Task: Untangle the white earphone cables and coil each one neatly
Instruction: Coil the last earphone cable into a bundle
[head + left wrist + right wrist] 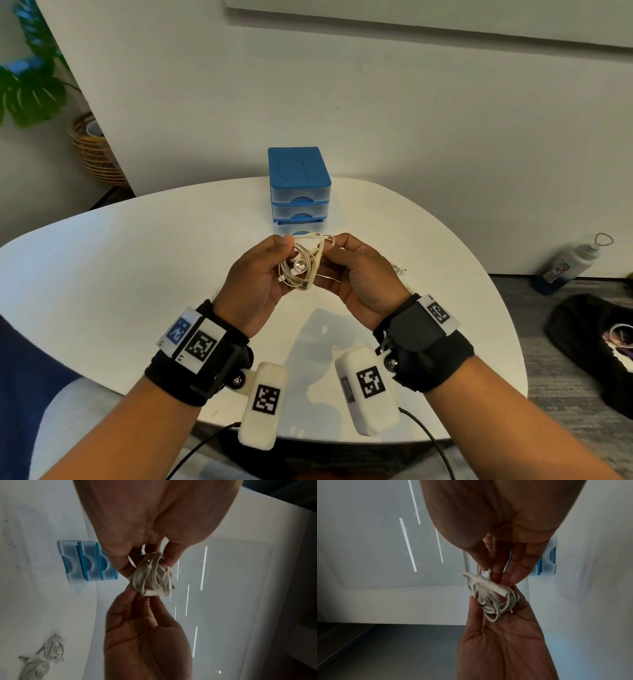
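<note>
A bundle of looped white earphone cable (303,263) hangs in the air over the middle of the white table (137,257). My left hand (286,262) grips the loops from the left, thumb on top. My right hand (330,251) pinches a strand at the bundle's upper right. In the left wrist view the coil (152,574) sits between my left hand's (147,559) fingertips and my right hand (135,596) below it. The right wrist view shows my right hand (496,574) pinching the plug stem, with the coil (491,599) resting in my left hand (496,601). Two more earphone bundles (51,647) lie on the table.
A small blue drawer unit (299,192) with three clear drawers stands at the table's far edge, just behind my hands. A bottle (568,263) and a black bag (596,342) lie on the floor to the right. A wicker basket (92,150) stands at the far left.
</note>
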### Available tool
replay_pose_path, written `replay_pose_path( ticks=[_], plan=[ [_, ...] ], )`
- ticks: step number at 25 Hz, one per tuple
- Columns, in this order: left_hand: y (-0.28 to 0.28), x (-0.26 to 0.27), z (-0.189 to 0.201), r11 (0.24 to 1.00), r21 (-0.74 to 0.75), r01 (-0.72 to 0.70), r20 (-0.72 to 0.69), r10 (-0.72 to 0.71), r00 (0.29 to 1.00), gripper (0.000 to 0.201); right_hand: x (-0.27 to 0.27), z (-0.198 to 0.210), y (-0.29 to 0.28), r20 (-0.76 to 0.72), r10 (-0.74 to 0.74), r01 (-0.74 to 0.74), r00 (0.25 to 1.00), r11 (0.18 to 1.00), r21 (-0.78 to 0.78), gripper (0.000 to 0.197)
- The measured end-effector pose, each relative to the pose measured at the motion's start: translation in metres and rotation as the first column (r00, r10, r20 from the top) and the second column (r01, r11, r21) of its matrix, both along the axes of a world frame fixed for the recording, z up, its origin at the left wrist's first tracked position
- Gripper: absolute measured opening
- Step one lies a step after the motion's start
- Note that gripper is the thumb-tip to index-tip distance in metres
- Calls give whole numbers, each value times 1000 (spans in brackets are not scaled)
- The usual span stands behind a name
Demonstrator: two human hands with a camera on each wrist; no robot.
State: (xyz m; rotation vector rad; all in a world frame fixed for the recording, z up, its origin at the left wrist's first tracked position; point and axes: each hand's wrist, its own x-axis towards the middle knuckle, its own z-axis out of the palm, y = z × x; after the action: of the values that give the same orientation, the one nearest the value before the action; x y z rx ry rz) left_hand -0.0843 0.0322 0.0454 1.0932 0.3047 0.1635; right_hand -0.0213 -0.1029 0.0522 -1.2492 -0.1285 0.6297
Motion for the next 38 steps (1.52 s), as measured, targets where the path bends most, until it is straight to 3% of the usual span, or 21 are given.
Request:
replay_pose_path(
  ticks=[4, 6, 8, 10, 13, 15, 18, 21, 26, 30, 31, 33, 35, 36, 38],
  plan=[
    [6, -2, 2, 982, -100, 162, 56, -157, 986, 38, -7, -3, 5, -86, 42, -36, 995, 997, 73, 21],
    [7, -4, 1, 975, 24, 222, 70, -223, 972, 25, -14, 1, 9, -103, 84, -72, 991, 990, 120, 29],
    [6, -7, 0, 961, 162, 223, 38, -231, 972, 25, -19, 5, 12, -129, 118, -96, 985, 982, 165, 42],
    [8, -6, -2, 949, 274, 154, 5, -161, 987, 28, -20, 4, 14, -97, 91, -84, 991, 993, 78, 46],
    [20, 0, -11, 876, 482, 0, -10, 6, 1000, 26, -17, -8, 13, 77, 47, -31, 996, 980, -199, 45],
    [25, 2, -16, 852, 522, -50, -1, 59, 998, 26, -17, -11, 12, 84, 13, 7, 996, 972, -233, 47],
    [26, 2, -19, 821, 565, -85, 11, 96, 995, 25, -20, -9, 12, 147, -14, 50, 989, 969, -241, 35],
    [24, 2, -21, 826, 553, -104, 19, 113, 993, 24, -26, -12, 14, 288, -14, 93, 958, 960, -263, 34],
    [16, 0, -19, 860, 506, -63, 13, 66, 998, 25, -29, -15, 14, 345, 13, 86, 939, 958, -272, 20],
    [26, 3, -11, 897, 403, -183, 55, 176, 983, 27, -21, -13, 8, 447, -41, 178, 893, 947, -267, 14],
    [31, 3, -9, 898, 384, -212, 53, 208, 977, 26, -19, -13, 6, 490, -29, 196, 871, 936, -293, 13],
    [36, 0, -8, 912, 360, -199, 56, 191, 980, 25, -18, -13, 3, 538, 134, 147, 832, 883, -447, 14],
    [31, -4, -6, 916, 392, -82, 49, 68, 996, 24, -19, -17, 5, 452, 229, 41, 862, 857, -513, 36],
    [27, -5, -6, 921, 390, -8, 40, -9, 999, 23, -18, -18, 8, 380, 197, -12, 904, 899, -438, 43],
    [19, -5, -6, 941, 323, 105, 28, -120, 992, 20, -17, -19, 11, 254, 156, -90, 955, 963, -252, 33]
  ],
)
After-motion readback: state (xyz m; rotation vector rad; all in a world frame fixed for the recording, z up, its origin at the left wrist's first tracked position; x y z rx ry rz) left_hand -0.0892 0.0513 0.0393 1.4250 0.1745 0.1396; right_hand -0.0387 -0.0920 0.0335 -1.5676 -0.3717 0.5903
